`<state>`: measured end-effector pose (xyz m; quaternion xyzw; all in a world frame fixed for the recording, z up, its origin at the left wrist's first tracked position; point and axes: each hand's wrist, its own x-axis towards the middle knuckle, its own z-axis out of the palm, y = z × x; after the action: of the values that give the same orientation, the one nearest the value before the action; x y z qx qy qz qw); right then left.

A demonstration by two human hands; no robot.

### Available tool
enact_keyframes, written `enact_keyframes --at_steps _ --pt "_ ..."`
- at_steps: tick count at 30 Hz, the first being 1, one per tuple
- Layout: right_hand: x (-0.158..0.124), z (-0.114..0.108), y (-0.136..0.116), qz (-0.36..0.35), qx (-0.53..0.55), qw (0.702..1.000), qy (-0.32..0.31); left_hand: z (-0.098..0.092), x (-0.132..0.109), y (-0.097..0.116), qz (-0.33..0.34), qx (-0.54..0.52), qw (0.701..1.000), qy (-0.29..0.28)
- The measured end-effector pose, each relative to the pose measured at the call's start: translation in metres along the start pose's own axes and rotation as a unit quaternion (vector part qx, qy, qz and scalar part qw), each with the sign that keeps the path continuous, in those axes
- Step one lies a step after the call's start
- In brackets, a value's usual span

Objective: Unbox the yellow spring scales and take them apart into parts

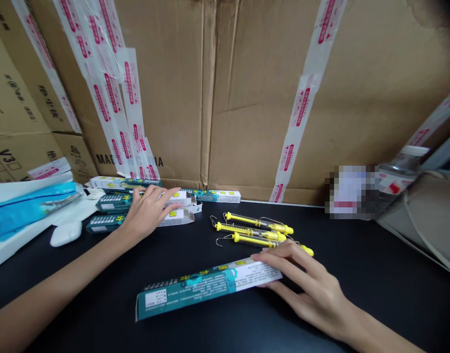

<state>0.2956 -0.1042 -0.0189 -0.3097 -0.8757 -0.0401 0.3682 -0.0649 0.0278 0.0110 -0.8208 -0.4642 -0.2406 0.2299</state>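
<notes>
My right hand [309, 284] lies flat with fingers stretched, touching the white end of a long teal-and-white box [206, 287] on the black table [357, 274]. Just beyond its fingertips lie three yellow-capped tubes with wire hooks [256, 230]. My left hand [147, 211] reaches to the left, fingers spread, resting on a pile of several similar teal boxes [110, 203]. Neither hand grips anything.
Large taped cardboard cartons [247, 98] stand close behind the table. A white computer mouse [66, 233] and a blue-and-white package [26, 208] lie at the left. A clear plastic bottle [401, 171] and a blurred object stand at the right.
</notes>
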Motion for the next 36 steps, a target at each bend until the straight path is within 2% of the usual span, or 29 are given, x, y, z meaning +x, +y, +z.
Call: enact_keyframes --at_steps 4,7,8,10,11,12,13,15,17,20,24,30,36 --pt "0.002 0.001 -0.001 -0.003 -0.002 1.000 0.014 -0.003 -0.001 0.011 -0.007 -0.037 0.999 0.014" --pt "0.004 0.000 -0.001 0.002 -0.016 0.999 0.039 -0.025 -0.003 0.032 0.042 -0.100 0.994 -0.003" --pt "0.005 -0.001 -0.002 0.007 -0.024 0.998 0.051 -0.035 -0.004 0.041 0.065 -0.137 0.988 -0.019" --pt "0.006 -0.001 -0.002 0.021 -0.044 0.996 0.077 -0.055 -0.008 0.061 0.108 -0.322 0.934 -0.115" --pt "0.006 -0.002 -0.002 0.031 -0.054 0.994 0.088 -0.064 -0.011 0.069 0.126 -0.371 0.905 -0.166" --pt "0.006 -0.001 -0.002 0.044 -0.062 0.992 0.098 -0.070 -0.014 0.076 0.128 -0.387 0.892 -0.197" --pt "0.006 -0.001 -0.002 0.056 -0.067 0.991 0.105 -0.073 -0.017 0.080 0.127 -0.377 0.894 -0.207" --pt "0.005 0.001 -0.002 0.078 -0.072 0.987 0.119 -0.071 -0.025 0.083 0.099 -0.311 0.926 -0.188" --pt "0.005 0.003 0.000 0.097 -0.077 0.984 0.129 -0.060 -0.032 0.079 0.106 -0.248 0.949 -0.164" --pt "0.005 0.004 0.005 0.115 -0.065 0.984 0.118 -0.040 -0.040 0.069 0.113 -0.218 0.962 -0.116" --pt "0.007 0.003 0.009 0.131 -0.012 0.987 0.089 -0.030 -0.044 0.062 0.126 -0.243 0.959 -0.074" --pt "0.007 0.002 0.006 0.153 -0.006 0.982 0.110 -0.034 -0.043 0.063 0.113 -0.283 0.949 -0.083" --pt "0.009 0.002 0.005 0.181 -0.008 0.977 0.110 -0.035 -0.043 0.066 0.095 -0.286 0.950 -0.076"
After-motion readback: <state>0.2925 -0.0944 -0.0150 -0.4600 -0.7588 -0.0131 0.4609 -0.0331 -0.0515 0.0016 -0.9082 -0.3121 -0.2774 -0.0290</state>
